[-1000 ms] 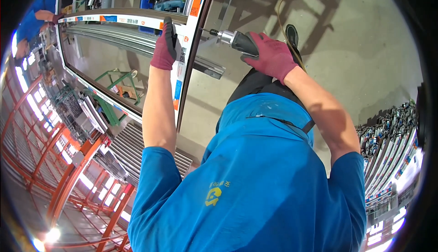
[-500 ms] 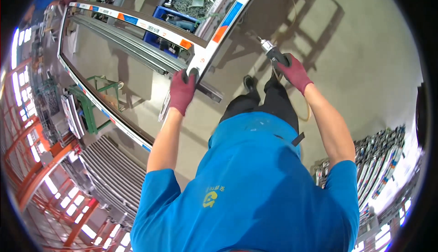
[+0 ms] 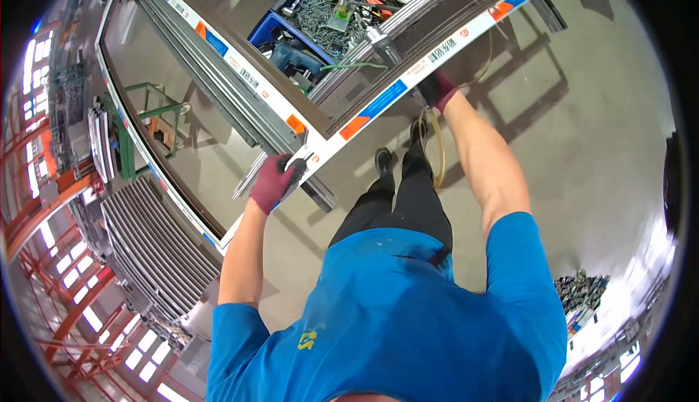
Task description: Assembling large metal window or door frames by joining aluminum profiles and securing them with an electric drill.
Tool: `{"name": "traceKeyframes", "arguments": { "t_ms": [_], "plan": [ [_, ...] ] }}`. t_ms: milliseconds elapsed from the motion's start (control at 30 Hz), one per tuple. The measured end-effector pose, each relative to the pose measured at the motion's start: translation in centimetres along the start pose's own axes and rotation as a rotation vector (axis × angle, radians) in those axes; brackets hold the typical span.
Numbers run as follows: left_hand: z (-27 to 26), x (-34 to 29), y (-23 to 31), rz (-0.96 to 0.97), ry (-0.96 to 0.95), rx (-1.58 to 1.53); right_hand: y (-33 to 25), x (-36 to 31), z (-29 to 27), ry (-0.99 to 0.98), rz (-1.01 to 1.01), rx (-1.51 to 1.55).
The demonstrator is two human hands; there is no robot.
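A large metal frame (image 3: 404,87), dark with white, blue and orange protective tape, lies across in front of me. At its near corner my left hand (image 3: 277,181), in a maroon and black glove, is closed around the bar. My right hand (image 3: 441,92), gloved alike, reaches beneath the right-hand bar, which hides most of its fingers. It holds a power driver (image 3: 386,46) with a silver nose and dark body; the tool's front shows beyond the bar, inside the frame. From the tool a yellowish air hose (image 3: 440,151) hangs down beside my leg.
Beyond the bar is a tray of screws (image 3: 328,20), with a blue bin (image 3: 280,41) holding another power tool (image 3: 295,58) beside it. Long metal profiles (image 3: 211,74) lie under the frame. A green cart (image 3: 127,143) and stacked profiles (image 3: 149,245) stand to the left.
The driver and my right hand have gone from the open floor side to under the bar, pointing into the frame. My left hand stays on the corner; the view has shifted.
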State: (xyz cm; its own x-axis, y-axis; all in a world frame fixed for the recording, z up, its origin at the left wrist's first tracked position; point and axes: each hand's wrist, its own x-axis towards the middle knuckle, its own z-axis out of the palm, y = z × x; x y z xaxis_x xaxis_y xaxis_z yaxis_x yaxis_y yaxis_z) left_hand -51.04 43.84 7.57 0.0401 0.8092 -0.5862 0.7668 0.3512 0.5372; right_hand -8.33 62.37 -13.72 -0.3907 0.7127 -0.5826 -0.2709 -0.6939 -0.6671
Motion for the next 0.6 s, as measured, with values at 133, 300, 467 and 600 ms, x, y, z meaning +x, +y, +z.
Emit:
{"name": "traceKeyframes", "arguments": {
  "t_ms": [133, 300, 467, 600],
  "plan": [
    [0.4, -1.2, -0.2, -0.014, 0.095, 0.069, -3.3, 3.4, 4.2, -0.390, -0.206, -0.150],
    [-0.1, 0.0, 3.1, -0.125, 0.009, 0.035, -8.0, 2.3, 8.7, -0.313, 0.148, 0.261],
    [-1.0, -0.1, -0.5, -0.324, 0.376, 0.267, -14.7, 0.1, 11.4, -0.280, 0.866, 0.876],
    [-5.9, 0.5, 4.0, -0.372, 0.521, 0.218, -10.6, -2.8, 6.8, -0.520, 0.266, 0.579]
  ]
}}
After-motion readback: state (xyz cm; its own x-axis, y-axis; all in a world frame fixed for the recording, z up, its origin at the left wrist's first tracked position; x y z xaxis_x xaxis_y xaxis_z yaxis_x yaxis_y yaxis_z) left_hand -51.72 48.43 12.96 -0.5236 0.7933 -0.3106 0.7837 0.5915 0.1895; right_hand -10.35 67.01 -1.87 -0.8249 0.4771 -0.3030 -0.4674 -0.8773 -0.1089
